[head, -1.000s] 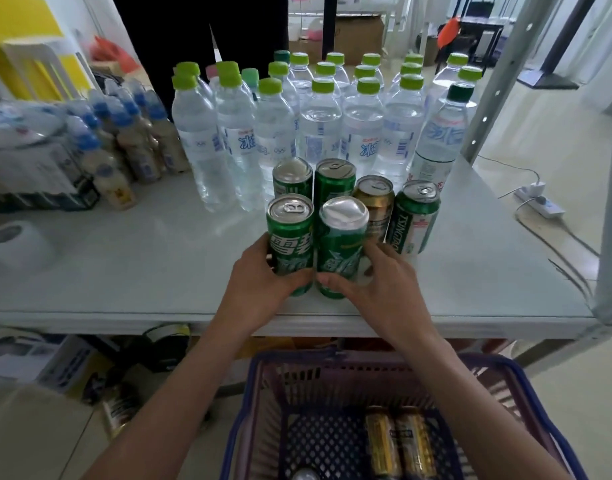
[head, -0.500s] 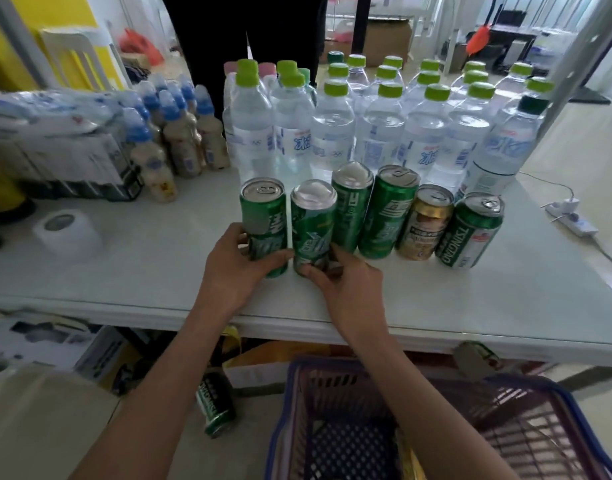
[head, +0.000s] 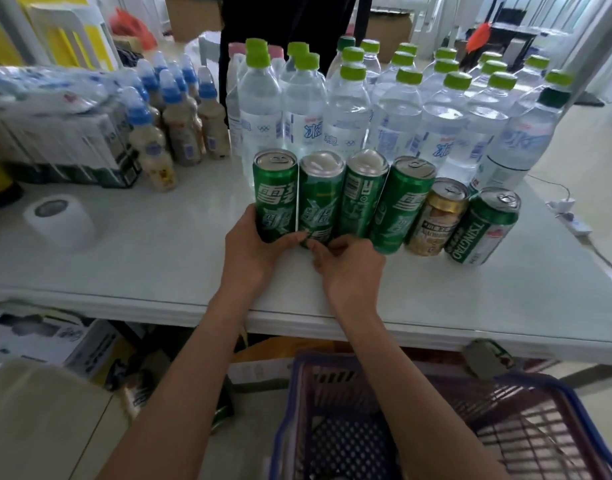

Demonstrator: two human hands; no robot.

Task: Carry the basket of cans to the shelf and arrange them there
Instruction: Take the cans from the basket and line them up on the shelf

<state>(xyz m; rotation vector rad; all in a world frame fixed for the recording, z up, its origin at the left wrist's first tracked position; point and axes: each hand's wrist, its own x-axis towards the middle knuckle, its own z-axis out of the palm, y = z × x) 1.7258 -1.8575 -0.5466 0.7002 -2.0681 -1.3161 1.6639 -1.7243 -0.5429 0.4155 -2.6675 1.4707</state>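
Status: six cans stand upright in one row on the bench, just beyond your hands and in front of the water bottles.

Your left hand grips the foot of the leftmost green can, thumb across its front. Your right hand, just beside the left, has its fingers curled at the foot of the second green can. It reads as a pinch.

Right of your right hand are two more green cans, then the gold can and the Tsingtao can, packed side by side.

The basket sits below your forearms, on your side of the bench edge. The mesh in view shows no can, but its near end is cut off, so I can't tell if any remain.

My read: the carry is done and arranging is nearly done. You're squaring up the left end of the row. Left to do: let go and check the basket for stragglers.
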